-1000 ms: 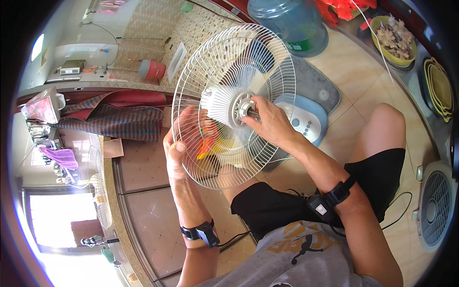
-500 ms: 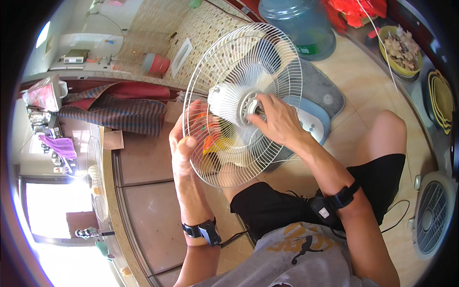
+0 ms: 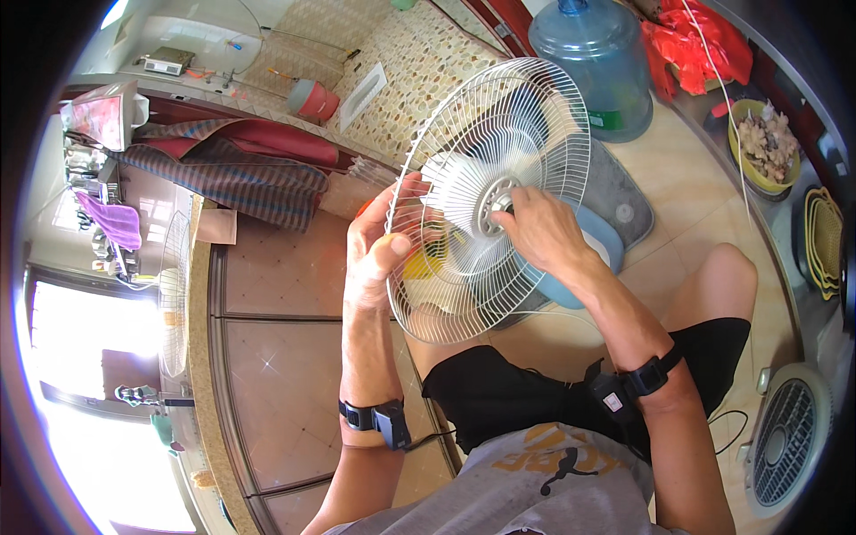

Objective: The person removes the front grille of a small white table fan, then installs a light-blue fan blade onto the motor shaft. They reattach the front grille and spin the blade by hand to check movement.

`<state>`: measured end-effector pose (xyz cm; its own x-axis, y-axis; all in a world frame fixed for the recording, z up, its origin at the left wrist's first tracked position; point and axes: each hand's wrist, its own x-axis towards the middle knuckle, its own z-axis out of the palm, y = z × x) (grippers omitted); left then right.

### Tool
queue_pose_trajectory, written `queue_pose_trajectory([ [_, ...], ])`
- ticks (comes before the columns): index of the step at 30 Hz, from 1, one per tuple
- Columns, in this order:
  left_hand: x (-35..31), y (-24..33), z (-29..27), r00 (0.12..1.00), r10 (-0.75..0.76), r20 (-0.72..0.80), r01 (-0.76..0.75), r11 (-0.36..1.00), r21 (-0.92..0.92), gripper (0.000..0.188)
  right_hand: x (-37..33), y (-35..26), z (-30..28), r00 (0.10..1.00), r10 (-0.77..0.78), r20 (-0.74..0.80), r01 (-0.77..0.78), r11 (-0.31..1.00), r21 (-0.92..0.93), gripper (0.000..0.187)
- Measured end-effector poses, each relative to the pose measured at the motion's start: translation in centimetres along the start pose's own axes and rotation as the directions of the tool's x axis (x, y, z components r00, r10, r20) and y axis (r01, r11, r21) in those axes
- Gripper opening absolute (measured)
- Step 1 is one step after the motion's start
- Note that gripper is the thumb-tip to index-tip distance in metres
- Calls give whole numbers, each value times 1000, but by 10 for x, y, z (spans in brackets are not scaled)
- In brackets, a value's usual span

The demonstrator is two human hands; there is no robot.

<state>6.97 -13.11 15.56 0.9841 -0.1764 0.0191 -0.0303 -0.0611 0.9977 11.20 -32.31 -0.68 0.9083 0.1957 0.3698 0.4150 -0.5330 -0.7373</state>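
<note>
Standing here watching. Far left, a purple cloth (image 3: 109, 218) hangs limp, and a second wire guard (image 3: 174, 303) sits by the speckled, stone-looking edge of the bench (image 3: 201, 294). It's round like the one in hand, just not on the fan.

Next over, the left hand (image 3: 373, 259) has its grip around the rim of the cage (image 3: 486, 178), thumb in front, fingers behind. The cage is up over the floor in front of the person's legs, a shallow bowl of thin, shiny white wires fanning out from the middle. Behind it there's a smooth white motor housing (image 3: 446, 174).

Progress, imo: cage is in place against the motor, centre part isn't finished. I see no blades in front and no guard closing it off. The right hand (image 3: 553, 234) is curled at the ridged plastic hub (image 3: 489, 214), but its fingertips are hidden, so can't tell if that grip is closed on anything, or how tight the hub is.

Right of that, the glossy blue base (image 3: 602, 254), partly behind the hand, then a knobbly heap of ginger-like roots (image 3: 765, 147) in a yellowish bowl.
</note>
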Motion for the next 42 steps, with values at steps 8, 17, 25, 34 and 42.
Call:
queue_pose_trajectory([
  [8, -1, -1, -2, 1000, -3, 25, 3, 1000, 22, 101, 20, 20, -7, 738, 415, 532, -659, 614, 434, 61],
  [17, 0, 0, 2, 1000, -2, 7, 2, 1000, 23, 93, 1, 9, 2, 996, -28, 79, 27, 1000, 12, 50],
  [25, -4, 3, 9, 1000, 10, 0, -10, 999, 31, 92, 0, 8, -8, 976, 175, 130, -195, 966, 170, 56],
  [34, -2, 2, 3, 1000, -6, 7, 6, 999, 42, 93, -2, 9, 6, 999, 26, 33, -23, 995, -100, 50],
  [42, -1, 0, 4, 1000, -5, -13, 5, 998, 58, 97, 5, 8, -4, 895, 398, 201, -446, 792, 416, 55],
])
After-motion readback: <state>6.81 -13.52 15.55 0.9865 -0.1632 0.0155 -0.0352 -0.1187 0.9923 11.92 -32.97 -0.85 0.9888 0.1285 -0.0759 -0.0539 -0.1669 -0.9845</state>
